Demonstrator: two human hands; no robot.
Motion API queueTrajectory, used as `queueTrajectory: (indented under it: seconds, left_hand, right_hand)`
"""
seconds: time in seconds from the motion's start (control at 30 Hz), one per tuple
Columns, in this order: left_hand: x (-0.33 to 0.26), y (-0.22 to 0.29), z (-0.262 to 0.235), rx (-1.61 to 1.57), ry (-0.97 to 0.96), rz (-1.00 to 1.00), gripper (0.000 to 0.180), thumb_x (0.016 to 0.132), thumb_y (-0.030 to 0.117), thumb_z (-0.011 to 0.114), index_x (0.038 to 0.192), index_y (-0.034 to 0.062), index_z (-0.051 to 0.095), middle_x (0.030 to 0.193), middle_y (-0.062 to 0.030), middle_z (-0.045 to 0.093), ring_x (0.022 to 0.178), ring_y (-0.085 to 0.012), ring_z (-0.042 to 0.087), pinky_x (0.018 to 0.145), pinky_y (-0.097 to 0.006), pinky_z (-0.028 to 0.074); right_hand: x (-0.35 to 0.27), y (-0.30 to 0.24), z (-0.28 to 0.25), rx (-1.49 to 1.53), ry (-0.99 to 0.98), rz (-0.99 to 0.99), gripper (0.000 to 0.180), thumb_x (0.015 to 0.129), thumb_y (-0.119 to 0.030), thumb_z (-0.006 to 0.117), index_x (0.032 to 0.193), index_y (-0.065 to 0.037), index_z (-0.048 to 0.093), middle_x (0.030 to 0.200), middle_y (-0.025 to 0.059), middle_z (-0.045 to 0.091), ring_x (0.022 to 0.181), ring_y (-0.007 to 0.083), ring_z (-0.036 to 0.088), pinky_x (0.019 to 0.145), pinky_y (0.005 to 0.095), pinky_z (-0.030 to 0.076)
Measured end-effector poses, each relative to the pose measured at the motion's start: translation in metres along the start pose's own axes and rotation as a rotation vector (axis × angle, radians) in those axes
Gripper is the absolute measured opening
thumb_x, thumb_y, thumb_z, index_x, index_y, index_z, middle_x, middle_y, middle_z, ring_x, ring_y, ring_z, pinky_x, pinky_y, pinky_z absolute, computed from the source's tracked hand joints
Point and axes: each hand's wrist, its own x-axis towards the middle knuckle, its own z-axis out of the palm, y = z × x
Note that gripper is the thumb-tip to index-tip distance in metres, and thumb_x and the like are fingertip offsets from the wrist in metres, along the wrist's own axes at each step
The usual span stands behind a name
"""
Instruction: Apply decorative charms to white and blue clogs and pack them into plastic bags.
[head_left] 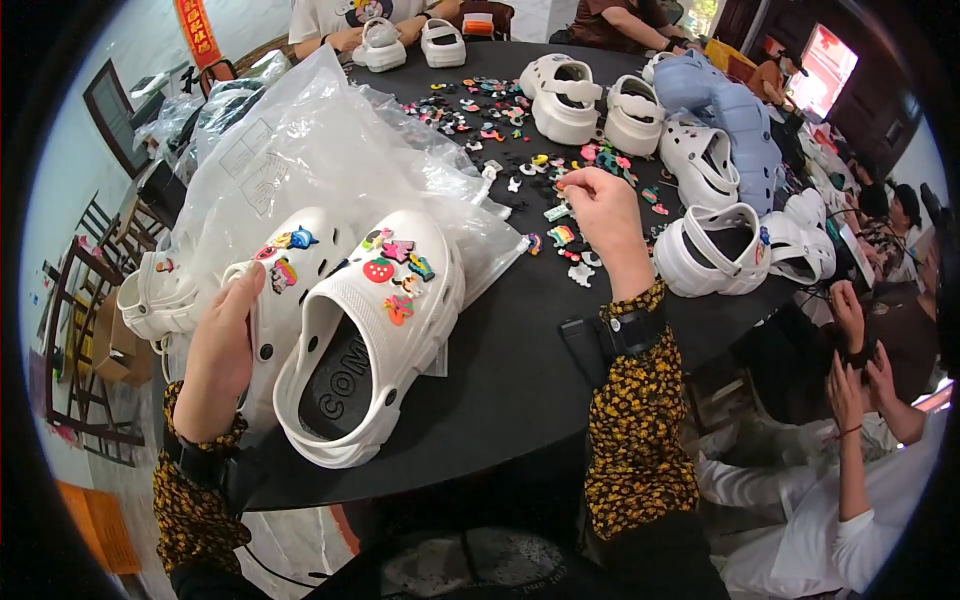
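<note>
My left hand (222, 350) is closed round the side of a white clog (315, 232) that bears a few colourful shoe charms. Beside it, to the right, lies a second white clog (425, 290) with a strawberry charm (378, 270) and several others on its upper; its dark insole faces up. My right hand (606, 215) is over the scattered shoe charms (500, 120), its fingertips pinched together. Whatever may be between those fingertips is too small to name. A rainbow-coloured charm (562, 235) lies just below that hand.
A large clear plastic bag (270, 150) lies under and behind the two clogs on the round black table (480, 410). More white clogs (705, 250) stand on the right, near a blue-grey inflated item (735, 110). Another white clog (160, 295) is at far left. Other people sit around.
</note>
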Motion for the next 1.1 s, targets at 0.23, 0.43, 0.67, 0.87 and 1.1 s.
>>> queueTrajectory:
  seconds: [0.23, 0.43, 0.67, 0.87, 1.1]
  left_hand:
    - [-0.007, 0.000, 0.003, -0.009, 0.106, 0.063, 0.031, 0.092, 0.019, 0.050, 0.108, -0.0057, 0.059, 0.102, -0.0081, 0.063, 0.090, -0.0134, 0.059, 0.081, -0.026, 0.045]
    - [-0.023, -0.001, 0.022, 0.424, 0.165, 0.281, 0.031, 0.094, 0.018, 0.048, 0.112, -0.0053, 0.058, 0.104, -0.0053, 0.062, 0.094, -0.0103, 0.055, 0.083, -0.024, 0.042]
    - [-0.020, -0.015, 0.028, 0.528, -0.035, 0.458, 0.031, 0.094, 0.011, 0.049, 0.118, -0.0066, 0.054, 0.105, -0.0073, 0.063, 0.094, -0.0112, 0.054, 0.084, -0.026, 0.043]
    - [-0.020, -0.020, 0.022, 0.538, -0.107, 0.492, 0.029, 0.093, 0.011, 0.052, 0.117, -0.0061, 0.053, 0.099, -0.0093, 0.064, 0.091, -0.0122, 0.055, 0.082, -0.027, 0.044]
    - [-0.021, -0.025, 0.018, 0.537, -0.115, 0.538, 0.026, 0.092, 0.011, 0.054, 0.112, -0.0056, 0.055, 0.090, -0.0094, 0.064, 0.084, -0.0140, 0.056, 0.076, -0.029, 0.045]
  right_hand:
    - [0.000, 0.009, 0.008, -0.062, -0.005, -0.027, 0.017, 0.079, -0.011, 0.057, 0.088, -0.002, 0.069, 0.081, 0.0182, 0.067, 0.077, 0.0318, 0.065, 0.071, 0.0379, 0.051]
    - [0.001, 0.017, 0.012, -0.114, 0.046, -0.074, 0.018, 0.080, -0.011, 0.057, 0.089, -0.002, 0.069, 0.084, 0.0191, 0.067, 0.082, 0.0343, 0.064, 0.076, 0.0401, 0.050]
    - [-0.001, 0.024, 0.011, -0.337, -0.067, 0.004, 0.022, 0.081, -0.016, 0.057, 0.096, -0.004, 0.067, 0.095, 0.0195, 0.065, 0.092, 0.0347, 0.061, 0.082, 0.0426, 0.048]
    - [-0.006, 0.029, 0.014, -0.434, -0.117, 0.044, 0.024, 0.079, -0.017, 0.060, 0.097, -0.003, 0.066, 0.096, 0.0197, 0.064, 0.093, 0.0356, 0.060, 0.084, 0.0428, 0.047]
    - [-0.006, 0.026, 0.014, -0.491, -0.120, 0.048, 0.024, 0.077, -0.014, 0.060, 0.097, -0.003, 0.066, 0.095, 0.0206, 0.063, 0.093, 0.0359, 0.060, 0.083, 0.0437, 0.047]
